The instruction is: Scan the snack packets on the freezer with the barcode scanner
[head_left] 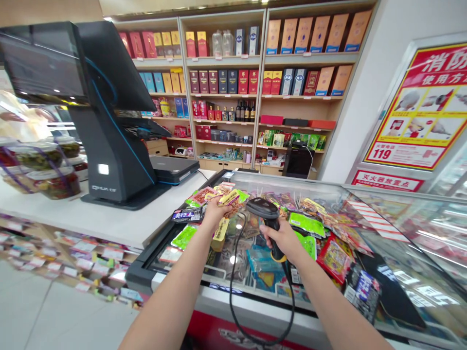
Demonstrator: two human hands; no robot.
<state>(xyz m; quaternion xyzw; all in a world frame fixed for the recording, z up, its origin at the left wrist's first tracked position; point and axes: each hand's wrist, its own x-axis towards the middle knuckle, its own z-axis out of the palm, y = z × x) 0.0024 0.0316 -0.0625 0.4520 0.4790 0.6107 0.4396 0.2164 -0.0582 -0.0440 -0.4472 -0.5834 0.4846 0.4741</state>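
My right hand (282, 236) is wrapped round the grip of a black barcode scanner (263, 209) with a yellow band near its base. The scanner's head points left, and its cable loops down in front of the freezer. My left hand (215, 211) is closed on a yellow snack packet (229, 198), just left of the scanner. Around and under that hand lie other packets, among them a black packet (188, 215) and a green packet (184, 236). To the right of the scanner is a pile with a bright green packet (306, 224) and a red packet (336, 258).
The packets lie on the glass top of a chest freezer (365, 214). On the left, a white counter (109, 222) carries a point-of-sale terminal (116, 146) and stacked food tubs (54, 182). Shelves of boxed bottles (226, 81) stand behind. A fire-safety poster (419, 112) hangs right.
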